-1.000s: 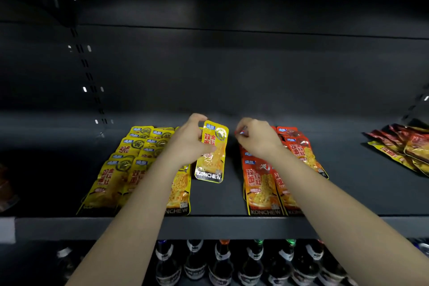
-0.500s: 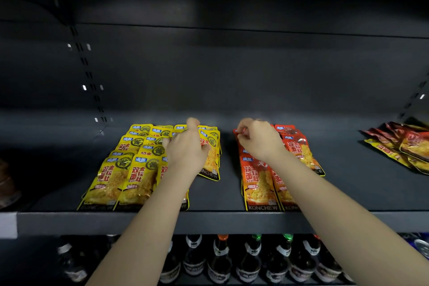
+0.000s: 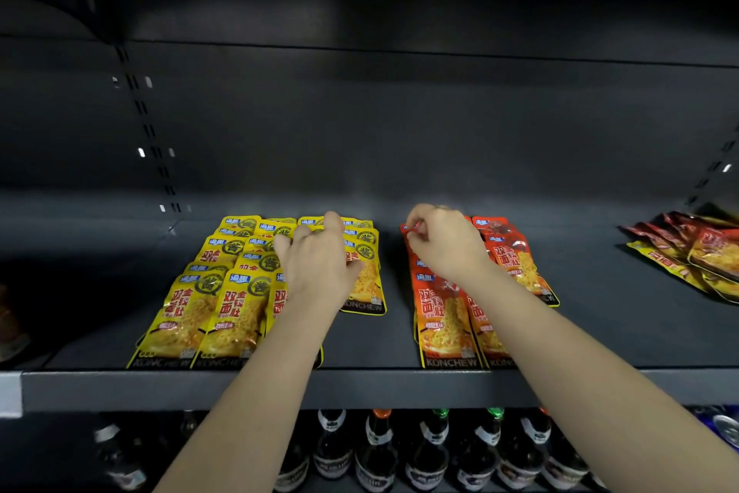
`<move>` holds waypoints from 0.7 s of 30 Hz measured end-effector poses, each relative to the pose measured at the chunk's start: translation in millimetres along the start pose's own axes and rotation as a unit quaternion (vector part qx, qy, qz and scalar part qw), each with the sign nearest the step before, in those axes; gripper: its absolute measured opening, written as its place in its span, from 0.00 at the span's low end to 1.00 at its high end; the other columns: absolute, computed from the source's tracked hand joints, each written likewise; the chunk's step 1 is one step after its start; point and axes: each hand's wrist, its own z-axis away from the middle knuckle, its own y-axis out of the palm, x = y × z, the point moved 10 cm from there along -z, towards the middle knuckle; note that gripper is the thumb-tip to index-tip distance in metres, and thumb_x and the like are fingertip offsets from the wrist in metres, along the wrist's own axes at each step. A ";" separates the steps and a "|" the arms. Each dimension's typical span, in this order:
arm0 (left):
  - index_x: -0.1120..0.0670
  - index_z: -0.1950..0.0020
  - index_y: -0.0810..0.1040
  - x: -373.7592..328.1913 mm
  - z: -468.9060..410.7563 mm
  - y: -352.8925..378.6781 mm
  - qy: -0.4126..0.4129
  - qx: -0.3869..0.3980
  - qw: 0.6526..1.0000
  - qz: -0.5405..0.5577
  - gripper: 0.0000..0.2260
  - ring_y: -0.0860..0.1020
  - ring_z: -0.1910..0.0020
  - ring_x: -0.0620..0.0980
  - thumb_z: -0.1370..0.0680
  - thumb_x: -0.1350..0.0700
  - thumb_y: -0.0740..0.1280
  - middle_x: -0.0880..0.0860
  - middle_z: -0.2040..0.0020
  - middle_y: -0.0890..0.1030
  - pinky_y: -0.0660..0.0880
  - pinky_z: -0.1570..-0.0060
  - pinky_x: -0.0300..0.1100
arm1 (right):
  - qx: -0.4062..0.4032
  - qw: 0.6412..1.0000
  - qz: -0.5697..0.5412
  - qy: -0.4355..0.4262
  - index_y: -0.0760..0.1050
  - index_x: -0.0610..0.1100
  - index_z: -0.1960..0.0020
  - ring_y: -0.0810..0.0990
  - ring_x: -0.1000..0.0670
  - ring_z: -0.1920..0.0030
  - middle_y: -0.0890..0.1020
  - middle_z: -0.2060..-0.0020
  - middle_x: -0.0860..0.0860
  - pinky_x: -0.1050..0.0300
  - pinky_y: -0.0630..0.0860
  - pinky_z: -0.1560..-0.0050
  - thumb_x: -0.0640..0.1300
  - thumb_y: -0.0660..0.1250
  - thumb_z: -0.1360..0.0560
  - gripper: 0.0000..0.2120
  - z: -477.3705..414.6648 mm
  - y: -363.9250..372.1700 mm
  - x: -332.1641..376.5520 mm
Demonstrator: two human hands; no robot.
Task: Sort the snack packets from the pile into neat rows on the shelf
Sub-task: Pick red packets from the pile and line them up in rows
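The left hand (image 3: pixel 316 264) lay over the yellow packets (image 3: pixel 224 316), fingers spread and gripping nothing, as if pressing the rightmost column down so it would sit square with its neighbours. The right hand (image 3: pixel 444 244) was curled, finger and thumb pinching the top corner of a red packet (image 3: pixel 408 229) at the back of the red rows (image 3: pixel 444 316), I judged to tug it into line. Both colours lay overlapped like roof tiles, running from near the shelf's (image 3: pixel 360 388) front edge toward its back, which let each label show. Yellow sat left of centre and red just right of it, with a bare strip of shelf between to keep the kinds apart. Toward the shelf's right edge the unsorted pile (image 3: pixel 696 252) sprawled, red and yellow mixed, well apart from the rows, so there looked to be more sorting left. Under the shelf stood bottles (image 3: pixel 432 448), too blurred to read
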 end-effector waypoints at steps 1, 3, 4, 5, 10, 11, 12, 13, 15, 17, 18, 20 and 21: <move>0.49 0.41 0.67 -0.4 -0.4 0.0 0.001 0.001 1.000 -0.004 0.25 0.72 0.41 0.53 0.30 0.40 0.72 0.49 0.50 0.79 0.60 0.48 0.49 | -0.001 1.000 -0.003 0.000 0.76 0.48 0.49 0.79 0.45 0.51 0.80 0.52 0.48 0.55 0.74 0.56 0.43 0.64 0.25 0.06 -0.5 0.0 0.0; 0.49 0.41 0.67 -0.2 -1.2 -0.4 0.002 0.000 1.000 -0.008 0.26 0.71 0.40 0.53 0.31 0.41 0.73 0.49 0.46 0.79 0.61 0.46 0.50 | -0.002 1.000 -0.007 0.000 0.76 0.48 0.49 0.79 0.45 0.51 0.80 0.53 0.48 0.54 0.75 0.56 0.43 0.65 0.25 0.06 -1.9 -0.1 -0.5; 0.49 0.41 0.67 0.1 -1.6 -1.0 0.001 -0.001 1.000 -0.007 0.26 0.71 0.39 0.54 0.32 0.41 0.74 0.49 0.45 0.78 0.61 0.46 0.50 | -0.001 1.000 -0.006 0.000 0.76 0.48 0.49 0.79 0.45 0.52 0.80 0.53 0.48 0.54 0.75 0.56 0.43 0.65 0.25 0.06 -2.7 -0.3 -1.1; 0.48 0.41 0.67 -0.1 -2.0 -2.4 0.001 -0.004 1.000 -0.005 0.26 0.71 0.40 0.54 0.31 0.41 0.74 0.49 0.44 0.78 0.61 0.46 0.50 | 0.000 1.000 -0.005 0.000 0.76 0.48 0.49 0.79 0.45 0.51 0.80 0.53 0.48 0.53 0.76 0.56 0.43 0.65 0.25 0.06 -3.0 -1.1 -1.8; 0.47 0.42 0.70 -25.2 -5.7 -17.9 0.055 -0.053 0.997 -0.023 0.15 0.72 0.43 0.53 0.25 0.44 0.67 0.49 0.46 0.78 0.59 0.49 0.49 | -0.004 1.000 -0.012 -0.004 0.76 0.48 0.49 0.79 0.45 0.50 0.81 0.51 0.47 0.51 0.78 0.53 0.42 0.64 0.26 0.07 -2.2 -8.6 -13.4; 0.47 0.43 0.71 -35.5 -6.8 -19.0 0.070 -0.052 0.996 -0.030 0.13 0.73 0.44 0.53 0.24 0.44 0.66 0.49 0.46 0.79 0.59 0.49 0.50 | -0.007 1.000 -0.014 -0.006 0.76 0.48 0.49 0.79 0.44 0.50 0.81 0.51 0.47 0.52 0.77 0.53 0.42 0.64 0.26 0.07 -1.1 -11.4 -17.2; 0.47 0.44 0.72 -46.2 -8.0 -18.8 0.082 -0.046 0.995 -0.035 0.12 0.74 0.45 0.53 0.24 0.44 0.65 0.49 0.47 0.80 0.59 0.48 0.50 | -0.008 1.000 -0.014 -0.006 0.76 0.48 0.48 0.79 0.44 0.50 0.81 0.51 0.47 0.54 0.76 0.54 0.42 0.64 0.26 0.08 0.4 -13.9 -22.4; 0.47 0.44 0.73 -57.9 -9.1 -18.3 0.092 -0.041 0.994 -0.039 0.12 0.74 0.45 0.53 0.24 0.44 0.64 0.49 0.48 0.80 0.59 0.48 0.50 | -0.007 1.000 -0.011 -0.006 0.76 0.47 0.48 0.79 0.44 0.49 0.80 0.50 0.47 0.54 0.74 0.55 0.42 0.64 0.26 0.08 2.7 -17.3 -28.6; 0.48 0.45 0.74 -84.2 -10.6 -16.9 0.112 -0.038 0.992 -0.040 0.11 0.74 0.45 0.52 0.23 0.44 0.64 0.49 0.50 0.81 0.59 0.47 0.50 | -0.003 1.000 -0.002 0.001 0.76 0.47 0.46 0.79 0.43 0.48 0.80 0.49 0.46 0.55 0.72 0.55 0.44 0.64 0.26 0.09 7.8 -24.1 -46.3; 0.48 0.45 0.75 -113.7 -10.7 -12.8 0.130 -0.036 0.990 -0.039 0.11 0.74 0.46 0.52 0.23 0.44 0.63 0.48 0.50 0.81 0.59 0.46 0.50 | -0.002 1.000 0.001 0.016 0.76 0.48 0.45 0.78 0.43 0.47 0.80 0.49 0.47 0.54 0.73 0.53 0.45 0.64 0.26 0.10 14.1 -34.1 -71.4; 0.48 0.45 0.75 -129.9 -10.4 -9.9 0.138 -0.034 0.989 -0.040 0.11 0.74 0.46 0.52 0.23 0.44 0.63 0.48 0.50 0.81 0.59 0.46 0.50 | -0.002 1.000 0.002 0.025 0.76 0.49 0.44 0.78 0.43 0.46 0.80 0.48 0.47 0.53 0.74 0.52 0.45 0.64 0.26 0.11 17.2 -40.5 -85.9; 0.49 0.46 0.76 -165.3 -8.8 -3.6 0.156 -0.029 0.986 -0.043 0.10 0.74 0.46 0.53 0.23 0.45 0.63 0.49 0.50 0.81 0.59 0.46 0.50 | -0.004 0.999 0.008 0.042 0.76 0.50 0.42 0.77 0.43 0.45 0.79 0.46 0.47 0.53 0.74 0.50 0.46 0.64 0.25 0.12 23.3 -54.9 -116.6; 0.49 0.46 0.76 -184.4 -7.4 0.1 0.167 -0.026 0.985 -0.041 0.10 0.74 0.46 0.53 0.23 0.45 0.63 0.49 0.49 0.81 0.59 0.46 0.50 | -0.005 0.999 0.013 0.049 0.76 0.49 0.42 0.77 0.43 0.44 0.79 0.46 0.47 0.53 0.74 0.50 0.46 0.64 0.25 0.12 26.5 -62.5 -132.4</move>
